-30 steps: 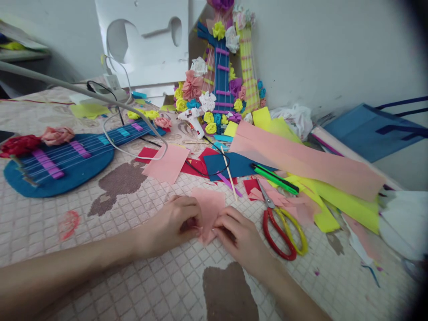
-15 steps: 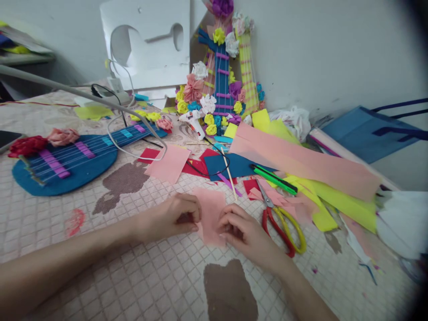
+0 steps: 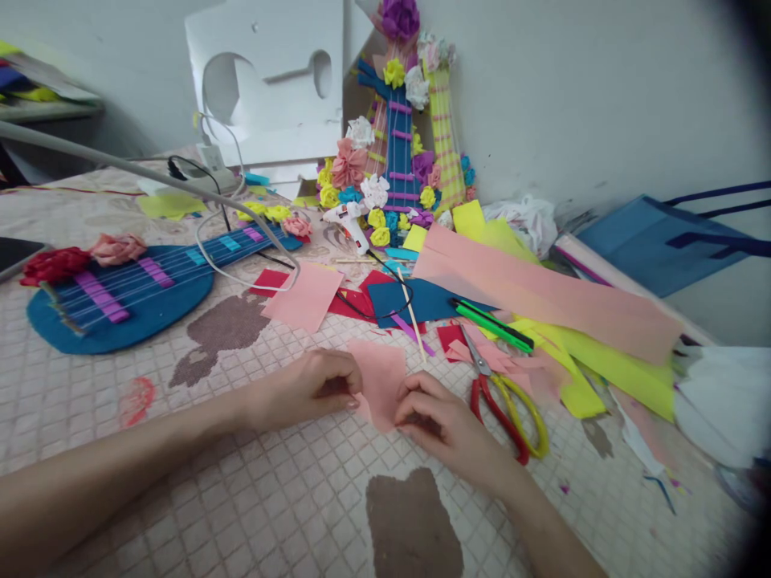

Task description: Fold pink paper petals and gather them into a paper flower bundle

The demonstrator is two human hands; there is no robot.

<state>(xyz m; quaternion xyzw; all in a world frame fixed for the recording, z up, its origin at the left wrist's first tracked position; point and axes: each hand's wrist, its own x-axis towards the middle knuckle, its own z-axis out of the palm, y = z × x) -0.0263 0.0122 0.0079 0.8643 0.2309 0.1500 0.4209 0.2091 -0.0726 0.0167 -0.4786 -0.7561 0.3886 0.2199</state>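
Observation:
A small pink sheet of crepe paper (image 3: 381,379) is held between my two hands above the quilted tablecloth. My left hand (image 3: 325,384) pinches its left edge, fingers curled. On the opposite edge, my right hand (image 3: 434,413) grips it low, with the fingertips pressed together. The sheet's lower edge bends up slightly between them. Just right of my right hand lie scissors (image 3: 503,405) with one red and one yellow handle. Beyond the sheet, a thin wooden stick (image 3: 412,315) rests across a blue paper piece (image 3: 389,301). Another pink square (image 3: 308,297) lies farther back.
A blue paper guitar (image 3: 120,301) with flowers lies at left. A white glue gun (image 3: 349,225) and its cable sit behind. Decorated guitars (image 3: 401,152) lean on the wall. A green cutter knife (image 3: 494,324) and a long pink strip (image 3: 542,289) lie at right.
The lower edge of the pink sheet has lifted and curled as my right fingers grip it. Both hands stay in nearly the same place; the view has shifted slightly.

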